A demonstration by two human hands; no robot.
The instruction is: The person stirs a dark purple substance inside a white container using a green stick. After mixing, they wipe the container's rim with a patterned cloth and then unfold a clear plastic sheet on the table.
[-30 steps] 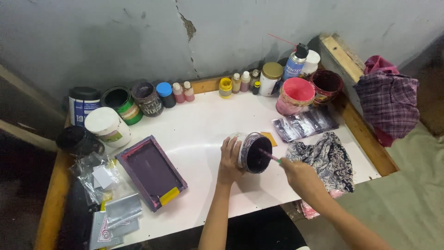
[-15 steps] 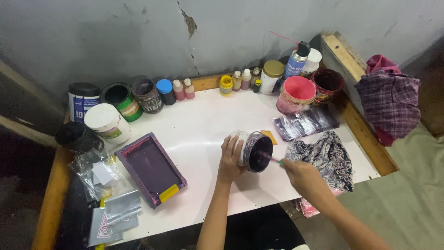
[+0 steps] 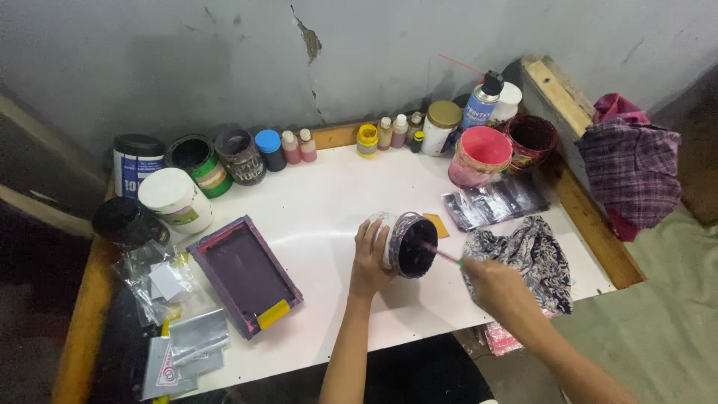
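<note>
Two hands share one job here: the left hand (image 3: 370, 262) has its grip closed around a small jar (image 3: 407, 244) tipped on its side just above the white worktop (image 3: 329, 209), while the right hand (image 3: 497, 288) pinches a thin stick (image 3: 441, 255) poking into its dark mouth. Tilted so far, the jar could spill ink onto the worktop or the patterned cloth (image 3: 535, 258) beside it; a slipping stick might flick drops.

views: one, head-worn | looks: steeply down and forward onto white tabletop (image 3: 321, 217) toward grey wall (image 3: 224, 67) | range: near, arm's reach | shared: none, single view
</note>
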